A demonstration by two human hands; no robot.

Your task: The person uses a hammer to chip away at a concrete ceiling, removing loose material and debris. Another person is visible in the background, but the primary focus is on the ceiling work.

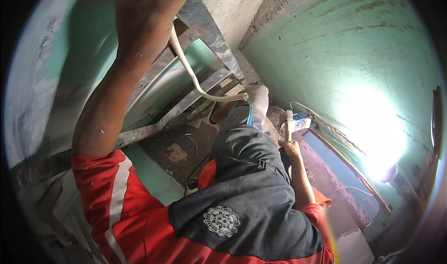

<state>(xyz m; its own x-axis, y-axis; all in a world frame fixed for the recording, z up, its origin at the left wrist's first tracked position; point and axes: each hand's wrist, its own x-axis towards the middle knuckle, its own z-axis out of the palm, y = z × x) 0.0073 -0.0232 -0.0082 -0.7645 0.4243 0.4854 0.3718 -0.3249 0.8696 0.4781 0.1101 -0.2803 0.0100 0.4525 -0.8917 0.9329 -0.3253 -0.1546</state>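
Note:
My left arm reaches up to the top edge, where my left hand (144,24) is partly cut off; its fingertips are out of view. A cream sheathed cable (186,64) runs behind this hand and hangs down in a bend. Its cut end (246,96) lies above my knee, with a thin blue wire (251,113) coming out of it. Low on the right, my right hand (291,148) is closed around the pale handle of what looks like a hammer (288,129), its head pointing up.
A grey metal frame (207,26) slants beside my left arm. A blue-and-white box (301,122) sits past the hammer, near loose cables (333,133) along the green wall (321,64). A coil of blue wire (187,144) lies on the dirty floor. Bright light glares on the right.

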